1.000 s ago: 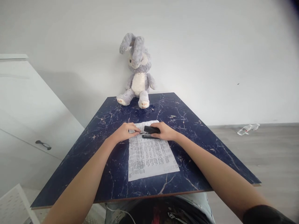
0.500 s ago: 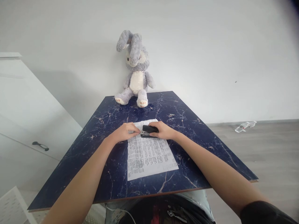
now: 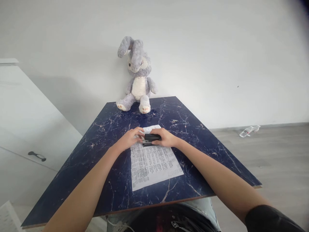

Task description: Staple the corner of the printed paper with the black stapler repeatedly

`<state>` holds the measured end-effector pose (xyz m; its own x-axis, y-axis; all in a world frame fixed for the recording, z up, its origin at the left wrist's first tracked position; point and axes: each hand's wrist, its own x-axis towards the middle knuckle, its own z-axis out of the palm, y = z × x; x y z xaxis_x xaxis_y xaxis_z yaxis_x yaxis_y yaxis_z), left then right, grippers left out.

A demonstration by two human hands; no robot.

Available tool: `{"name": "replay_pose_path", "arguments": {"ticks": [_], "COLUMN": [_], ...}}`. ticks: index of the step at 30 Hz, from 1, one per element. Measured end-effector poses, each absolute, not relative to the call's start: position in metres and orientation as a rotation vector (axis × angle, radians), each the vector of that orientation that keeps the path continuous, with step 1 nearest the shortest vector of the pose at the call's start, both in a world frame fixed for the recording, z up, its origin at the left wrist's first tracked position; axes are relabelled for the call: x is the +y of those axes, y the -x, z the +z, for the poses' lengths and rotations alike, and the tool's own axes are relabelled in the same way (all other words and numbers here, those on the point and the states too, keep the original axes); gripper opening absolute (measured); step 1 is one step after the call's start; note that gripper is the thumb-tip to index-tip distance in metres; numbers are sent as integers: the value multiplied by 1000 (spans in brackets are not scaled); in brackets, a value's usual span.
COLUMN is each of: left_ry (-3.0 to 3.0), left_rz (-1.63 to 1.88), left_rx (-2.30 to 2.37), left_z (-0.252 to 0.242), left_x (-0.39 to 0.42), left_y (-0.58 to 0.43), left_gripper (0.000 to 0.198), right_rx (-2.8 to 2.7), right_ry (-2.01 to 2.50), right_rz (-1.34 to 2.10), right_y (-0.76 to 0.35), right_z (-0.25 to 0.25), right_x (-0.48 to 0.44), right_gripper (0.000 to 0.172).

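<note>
A black stapler [image 3: 153,137] lies crosswise over the upper part of a printed sheet of paper [image 3: 156,167]. My right hand [image 3: 166,137] grips its right end, fingers over the top and thumb low on the near side. At the stapler's left end is my left hand [image 3: 131,138], its fingers slightly apart and close to the tip. Whether those fingertips touch the stapler cannot be made out. Dense print covers the sheet, which lies flat on the blue marble-patterned table [image 3: 116,180].
A grey plush rabbit [image 3: 138,83] sits at the table's far edge against the wall. A small light object [image 3: 174,121] lies right of it. On the left stands a white cabinet [image 3: 26,125] with a dark handle [image 3: 37,156]. Clear plastic packaging [image 3: 249,130] lies on the floor.
The stapler's black top now covers the silver part that showed before. My left fingers have loosened from their pinch at its left end. The whole view has shifted slightly.
</note>
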<state>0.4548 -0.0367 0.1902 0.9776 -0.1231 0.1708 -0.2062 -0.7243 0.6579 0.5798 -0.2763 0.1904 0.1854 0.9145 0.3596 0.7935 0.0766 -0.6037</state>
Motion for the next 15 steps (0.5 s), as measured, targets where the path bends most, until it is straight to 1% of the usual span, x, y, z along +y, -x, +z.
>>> {"name": "replay_pose_path", "arguments": {"ticks": [5,7,11,13,15], "left_ry": [-2390,-2373,-2253,-2206,-2223], "left_rz": [237,299,536,567,545], "left_rx": [-302,-285,-98,-6,26], "left_z": [190,192,186,177,169], "left_x": [-41,-31,-5,2,2], "left_y": [-458,-458,-460,-464,-467], "left_gripper": [18,16,24,26,27], "right_rx": [-1562,-1583,-1573,-1527,-1495], "right_ry": [1701,1753,1945,2019,2070], "right_rz": [184,171,269,337,335], "right_y": [-568,-565,-555,-550,-547], "right_z": [191,193,200,204,206], "right_x": [-269,-267,-266,-274,-290], "right_gripper": [19,21,16,14,14]}}
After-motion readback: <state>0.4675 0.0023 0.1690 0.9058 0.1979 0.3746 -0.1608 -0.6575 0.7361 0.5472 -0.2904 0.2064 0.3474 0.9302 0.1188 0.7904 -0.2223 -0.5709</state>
